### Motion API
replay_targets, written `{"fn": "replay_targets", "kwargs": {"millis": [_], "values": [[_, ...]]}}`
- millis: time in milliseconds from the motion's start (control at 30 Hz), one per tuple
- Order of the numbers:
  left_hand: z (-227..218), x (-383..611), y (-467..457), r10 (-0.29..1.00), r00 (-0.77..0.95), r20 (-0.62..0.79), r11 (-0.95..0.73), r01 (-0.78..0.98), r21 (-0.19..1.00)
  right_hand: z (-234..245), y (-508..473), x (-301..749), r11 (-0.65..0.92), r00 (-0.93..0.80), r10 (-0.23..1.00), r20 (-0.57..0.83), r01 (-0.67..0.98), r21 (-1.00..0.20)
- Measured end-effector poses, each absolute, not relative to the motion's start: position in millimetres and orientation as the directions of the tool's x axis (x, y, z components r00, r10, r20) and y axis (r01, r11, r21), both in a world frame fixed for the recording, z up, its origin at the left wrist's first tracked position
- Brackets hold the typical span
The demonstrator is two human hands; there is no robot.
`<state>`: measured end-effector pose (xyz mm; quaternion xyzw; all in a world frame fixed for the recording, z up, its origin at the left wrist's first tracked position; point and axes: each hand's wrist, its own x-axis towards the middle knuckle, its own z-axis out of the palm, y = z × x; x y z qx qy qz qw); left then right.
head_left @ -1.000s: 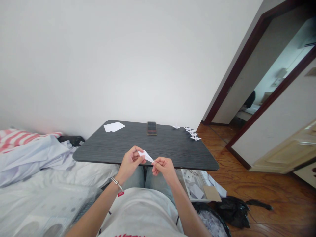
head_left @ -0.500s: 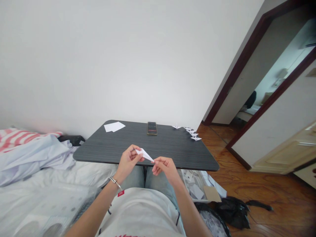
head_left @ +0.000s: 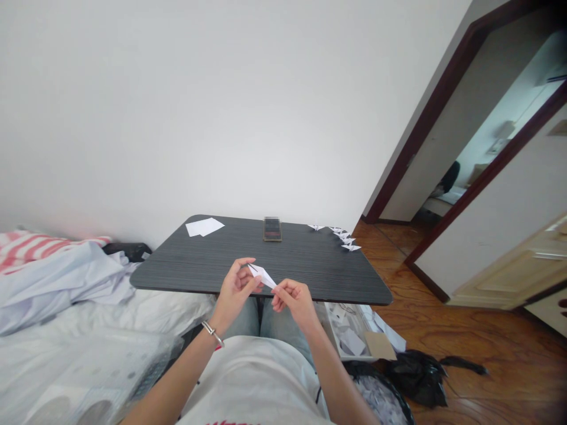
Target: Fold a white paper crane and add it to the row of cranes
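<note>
A narrow piece of folded white paper (head_left: pixel 264 276) is held above the near edge of the dark table (head_left: pixel 195 260). My left hand (head_left: pixel 239 284) pinches its wider upper-left end between thumb and fingers. The pointed lower-right tip is gripped by the fingertips of my right hand (head_left: pixel 292 298). A slit or gap between layers shows near the left end of the paper. Several small folded paper cranes (head_left: pixel 351 248) stand along the table's right side. Two overlapping flat white sheets (head_left: pixel 204 227) lie at its far left corner.
A phone (head_left: pixel 272 229) rests at the table's back edge against the wall. On the right below are a box of papers (head_left: pixel 349 339), a black-lined bin (head_left: pixel 381 395) and a black bag (head_left: pixel 419 378). A bed with clothes (head_left: pixel 75 277) is on the left.
My left hand has shifted slightly right, and the folded paper has turned a little, showing a gap at its left end. My right hand still holds the tip.
</note>
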<state>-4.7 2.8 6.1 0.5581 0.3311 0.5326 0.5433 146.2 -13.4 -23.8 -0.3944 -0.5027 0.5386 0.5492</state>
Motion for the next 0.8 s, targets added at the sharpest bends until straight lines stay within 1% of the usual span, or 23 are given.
{"fn": "replay_targets", "kwargs": {"millis": [200, 333, 533, 700, 800], "values": [[5.0, -0.5, 4.1, 0.964, 0.148, 0.219, -0.189, -0.192, 0.963, -23.0, -15.8, 142.3, 0.115, -0.09, 0.987, 0.133, -0.177, -0.978], [3.8, -1.2, 5.0, 0.959, 0.185, 0.216, -0.184, -0.173, 0.968, -23.2, -16.0, 141.6, 0.117, -0.099, 0.986, 0.133, -0.151, -0.982], [2.7, -1.3, 4.4, 0.961, 0.171, 0.218, -0.198, -0.129, 0.972, -23.7, -15.0, 141.4, 0.097, -0.128, 0.985, 0.115, -0.137, -0.986], [1.7, -0.7, 3.1, 0.95, 0.201, 0.238, -0.217, -0.121, 0.969, -24.8, -16.0, 138.3, 0.125, -0.089, 0.986, 0.138, -0.144, -0.982], [0.8, -1.0, 3.5, 0.952, 0.207, 0.226, -0.203, -0.126, 0.971, -25.8, -16.3, 136.9, 0.139, -0.066, 0.987, 0.149, -0.136, -0.981]]}}
